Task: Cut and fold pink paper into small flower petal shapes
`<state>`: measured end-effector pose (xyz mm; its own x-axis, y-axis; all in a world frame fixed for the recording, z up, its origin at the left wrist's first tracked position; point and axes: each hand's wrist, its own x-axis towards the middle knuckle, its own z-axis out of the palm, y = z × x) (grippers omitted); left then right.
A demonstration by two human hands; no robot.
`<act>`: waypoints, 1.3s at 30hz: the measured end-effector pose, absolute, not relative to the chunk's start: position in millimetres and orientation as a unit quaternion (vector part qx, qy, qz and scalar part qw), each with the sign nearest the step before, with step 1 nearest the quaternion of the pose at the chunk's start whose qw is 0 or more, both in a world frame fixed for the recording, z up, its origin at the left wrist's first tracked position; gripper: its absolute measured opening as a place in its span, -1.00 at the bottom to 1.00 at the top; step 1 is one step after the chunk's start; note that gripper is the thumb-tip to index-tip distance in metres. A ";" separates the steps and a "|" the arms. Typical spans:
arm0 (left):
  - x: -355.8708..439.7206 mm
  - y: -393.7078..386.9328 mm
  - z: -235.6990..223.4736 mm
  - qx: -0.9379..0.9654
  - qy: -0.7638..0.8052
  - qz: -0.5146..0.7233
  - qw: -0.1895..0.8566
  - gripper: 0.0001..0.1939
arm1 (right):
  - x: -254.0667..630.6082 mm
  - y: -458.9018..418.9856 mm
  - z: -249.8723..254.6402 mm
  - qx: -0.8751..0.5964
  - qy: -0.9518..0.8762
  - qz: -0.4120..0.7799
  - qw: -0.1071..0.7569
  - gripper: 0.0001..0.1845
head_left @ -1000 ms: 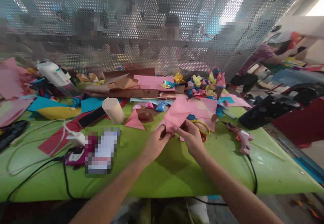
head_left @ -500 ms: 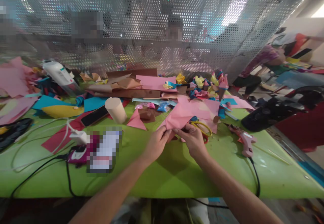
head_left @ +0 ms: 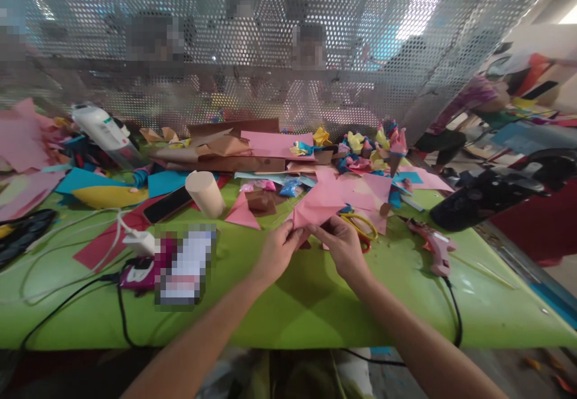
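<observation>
Pink paper [head_left: 318, 205]; pinched in both hands [head_left: 279, 250] [head_left: 345, 246].

**Person, partial: two bare forearms with hands, and lap clothing**

The left forearm [head_left: 202, 327] and right forearm [head_left: 415, 327] are seen uncovered, slender and smooth in outline, each tapered towards the wrist and cropped by the lower frame edge. The left hand [head_left: 276, 256] and right hand [head_left: 345, 249] are bare, with slim fingers; nail detail is too small to be read. Below the near edge of the table [head_left: 315, 321], olive-green cloth [head_left: 311, 378] is shown in shadow, softly blurred and creased. A pale patch [head_left: 359, 375] is seen beside it; its nature cannot be determined.
</observation>
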<state>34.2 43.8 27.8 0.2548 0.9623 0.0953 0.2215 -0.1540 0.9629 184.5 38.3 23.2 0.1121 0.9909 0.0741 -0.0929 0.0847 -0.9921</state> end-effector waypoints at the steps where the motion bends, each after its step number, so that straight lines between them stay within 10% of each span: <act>1: 33.3 44.0 29.5 0.646 0.466 0.395 0.458 -0.77 | 185.9 39.3 22.5 -0.486 -0.467 0.461 0.578 -0.62; 7: 21.9 48.5 38.2 0.673 0.489 0.328 0.447 -0.76 | 208.7 39.7 37.1 -0.540 -0.504 0.202 0.643 -0.50; 12: 19.1 45.6 52.0 0.770 0.516 0.186 0.326 -0.80 | 214.1 33.9 50.4 -0.498 -0.724 -0.005 0.478 -0.64; 18: 22.9 41.0 59.5 0.831 0.484 0.117 0.249 -0.77 | 201.8 34.6 45.8 -0.460 -0.800 0.022 0.385 -0.96; 39: 5.9 50.6 60.5 0.833 0.432 0.159 0.306 -0.69 | 216.2 42.0 44.9 -0.551 -0.664 0.244 0.442 -0.82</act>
<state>5.9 50.6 60.5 0.5756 0.8178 0.0009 0.6232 -0.4394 0.6470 216.2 42.0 44.9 -0.0005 0.9478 0.3188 0.5163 0.2732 -0.8116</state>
